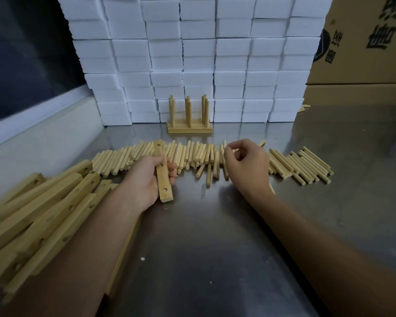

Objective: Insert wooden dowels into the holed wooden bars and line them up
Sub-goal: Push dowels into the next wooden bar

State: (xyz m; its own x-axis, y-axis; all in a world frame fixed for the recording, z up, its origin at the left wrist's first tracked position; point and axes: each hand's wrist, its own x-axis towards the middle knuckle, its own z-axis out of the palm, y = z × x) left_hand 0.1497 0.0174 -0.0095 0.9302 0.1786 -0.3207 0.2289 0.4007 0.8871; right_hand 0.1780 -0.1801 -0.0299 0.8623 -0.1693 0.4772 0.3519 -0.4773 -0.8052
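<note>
Because the bar is held only around its middle, with both ends free, a dowel pushed into an end hole at a slant could lever the bar round in the left hand, or jam part-way and stand crooked, spoiling the line-up. The loose dowels lie packed side by side across the worktop from about ten o'clock to two o'clock; a careless pick could roll the neighbours out of the row.

The left hand grips the bar with fingers curled round it, the bar pointing toward twelve o'clock with three holes facing up, all of them unfilled as far as can be seen. The right hand, at about one o'clock, hovers over the dowels with fingers curled and thumb and forefinger drawn close; whether a dowel is already pinched there I cannot tell.

Finished bars with upright dowels stand at twelve o'clock against the white foam blocks. The spare bars are heaped at nine o'clock.
</note>
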